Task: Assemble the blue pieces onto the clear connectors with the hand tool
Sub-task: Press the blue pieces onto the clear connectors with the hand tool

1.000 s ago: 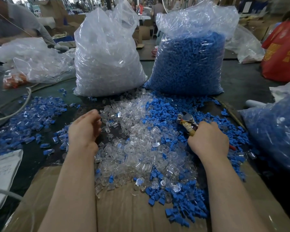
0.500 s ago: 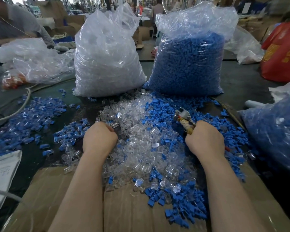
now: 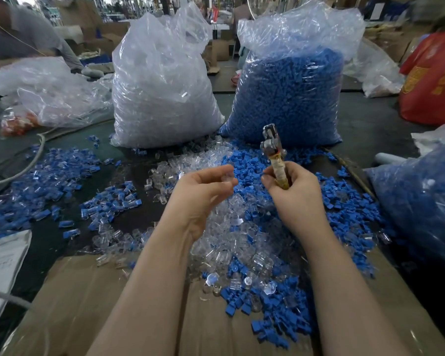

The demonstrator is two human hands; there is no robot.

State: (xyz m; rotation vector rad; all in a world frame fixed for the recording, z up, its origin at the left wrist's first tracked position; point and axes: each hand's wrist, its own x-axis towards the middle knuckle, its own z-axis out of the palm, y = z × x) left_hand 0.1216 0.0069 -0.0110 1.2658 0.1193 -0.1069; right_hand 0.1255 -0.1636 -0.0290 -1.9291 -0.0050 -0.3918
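My right hand grips the hand tool by its taped handle, metal head pointing up and away. My left hand is raised beside it and pinches a clear connector at the fingertips. Below both hands lies a mixed heap of loose clear connectors and blue pieces. Assembled blue-and-clear parts are spread on the table to the left.
Two tall plastic bags stand behind the heap, one of clear connectors, one of blue pieces. Another bag of blue parts lies at the right. Cardboard covers the near table. A person works at far left.
Both hands rose off the heap and came together. The left hand moved right and picked up a clear connector; the right hand turned the tool upright.
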